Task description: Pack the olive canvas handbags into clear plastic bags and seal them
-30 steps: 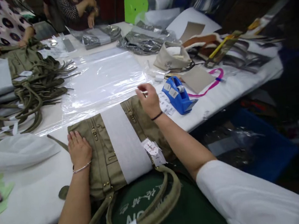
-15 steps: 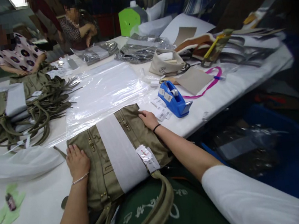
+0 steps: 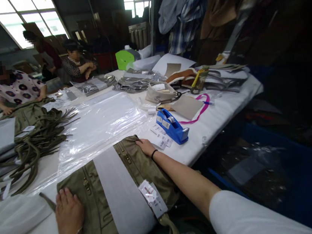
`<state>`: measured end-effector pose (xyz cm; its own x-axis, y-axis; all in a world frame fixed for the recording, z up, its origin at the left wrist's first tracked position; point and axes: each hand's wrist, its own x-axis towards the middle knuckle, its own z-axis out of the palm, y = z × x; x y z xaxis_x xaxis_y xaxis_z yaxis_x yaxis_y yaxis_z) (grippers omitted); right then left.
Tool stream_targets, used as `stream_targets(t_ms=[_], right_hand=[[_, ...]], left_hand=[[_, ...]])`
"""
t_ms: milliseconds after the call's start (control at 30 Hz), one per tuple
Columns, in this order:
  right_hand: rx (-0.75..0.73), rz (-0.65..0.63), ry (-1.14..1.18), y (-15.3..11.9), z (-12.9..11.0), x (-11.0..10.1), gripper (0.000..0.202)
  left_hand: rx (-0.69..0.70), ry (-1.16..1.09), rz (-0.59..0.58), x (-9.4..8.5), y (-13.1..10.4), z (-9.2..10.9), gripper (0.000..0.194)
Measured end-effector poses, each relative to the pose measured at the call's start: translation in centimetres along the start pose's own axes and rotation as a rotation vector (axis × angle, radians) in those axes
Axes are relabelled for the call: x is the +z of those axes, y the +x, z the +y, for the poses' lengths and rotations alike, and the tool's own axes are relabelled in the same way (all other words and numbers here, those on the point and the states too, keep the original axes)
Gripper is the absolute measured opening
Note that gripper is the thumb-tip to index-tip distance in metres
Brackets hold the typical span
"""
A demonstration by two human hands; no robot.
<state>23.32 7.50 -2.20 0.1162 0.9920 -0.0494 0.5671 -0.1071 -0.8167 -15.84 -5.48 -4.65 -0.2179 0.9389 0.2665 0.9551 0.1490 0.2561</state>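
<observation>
An olive canvas bag (image 3: 94, 200) lies at the table's near edge, its handle toward me. Around its middle runs a pale grey band (image 3: 126, 196), and white paper tags (image 3: 152, 197) rest beside the band. My left hand (image 3: 68, 211) lies flat on the bag's left side, fingers stretched out. At the far right corner my right hand (image 3: 146, 147) has its fingers closed on the bag's edge. A blue tape dispenser (image 3: 172, 127) stands just right of that hand, near printed labels (image 3: 161, 138).
Beyond the bag lie clear plastic sheets (image 3: 96, 118). Olive bags (image 3: 21, 133) are piled at left. A beige pouch (image 3: 160, 93) and a green container (image 3: 126, 59) stand farther back. A blue bin (image 3: 302, 175) is at lower right. Several people are across the table.
The view has tilted upward, showing windows and hanging clothes, so the table scene sits lower. Both hands stay at the same places on the bag.
</observation>
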Motion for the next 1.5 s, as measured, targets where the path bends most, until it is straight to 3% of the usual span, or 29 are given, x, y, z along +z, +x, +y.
stream_targets(t_ms=[133,267,433,500,567,633,733,833,900,967,1067,1133,1300,1400,1500], right_hand=[[0.012,0.088,-0.067,-0.8,-0.3,0.4,0.025],[0.025,0.015,-0.050,-0.6,-0.8,-0.3,0.023],[0.036,-0.111,0.096,-0.6,0.3,-1.3,0.036],[0.026,-0.137,0.146,-0.9,0.9,-1.3,0.040],[0.010,-0.128,0.182,-1.4,1.1,-1.3,0.039],[-0.048,-0.068,0.225,-2.0,1.2,-1.2,0.036],[-0.187,0.048,0.317,-2.8,0.8,-1.0,0.037],[-0.237,0.073,0.401,-2.8,0.2,-1.0,0.036],[-0.191,0.049,0.478,-2.5,0.0,-1.1,0.036],[-0.107,-0.029,0.599,-2.2,0.0,-0.9,0.045],[-0.024,-0.157,0.740,-2.0,0.1,-0.2,0.040],[-0.051,-0.172,0.722,-2.2,0.1,0.4,0.030],[-0.255,-0.195,0.522,-3.1,-0.4,0.6,0.022],[-0.199,-0.175,0.387,-3.0,-0.2,-0.1,0.018],[-0.077,-0.122,0.210,-2.6,0.5,-1.2,0.017]], left_hand=[[0.045,0.002,0.036,0.8,-0.2,-0.6,0.079],[0.027,0.050,0.020,0.8,0.0,-0.7,0.073],[-0.050,0.195,-0.196,-2.9,2.7,-0.6,0.059],[-0.019,0.228,-0.208,-5.0,4.5,0.8,0.053],[0.051,0.169,-0.161,-6.4,6.6,4.3,0.049],[0.130,0.025,-0.146,-6.7,8.5,9.8,0.048],[0.283,-0.135,-0.206,-4.6,10.8,19.8,0.050],[0.470,-0.065,-0.276,-1.5,12.6,28.1,0.059],[0.562,0.085,-0.293,0.1,14.0,31.6,0.058],[0.646,0.270,-0.346,0.9,15.5,33.7,0.048],[0.721,0.492,-0.564,1.0,17.4,35.2,0.034],[0.717,0.549,-0.644,0.8,17.6,35.7,0.030],[0.676,0.495,-0.493,1.2,15.4,35.7,0.032],[0.600,0.404,-0.488,2.4,15.2,35.2,0.033],[0.403,0.210,-0.590,3.6,16.5,34.4,0.028]])
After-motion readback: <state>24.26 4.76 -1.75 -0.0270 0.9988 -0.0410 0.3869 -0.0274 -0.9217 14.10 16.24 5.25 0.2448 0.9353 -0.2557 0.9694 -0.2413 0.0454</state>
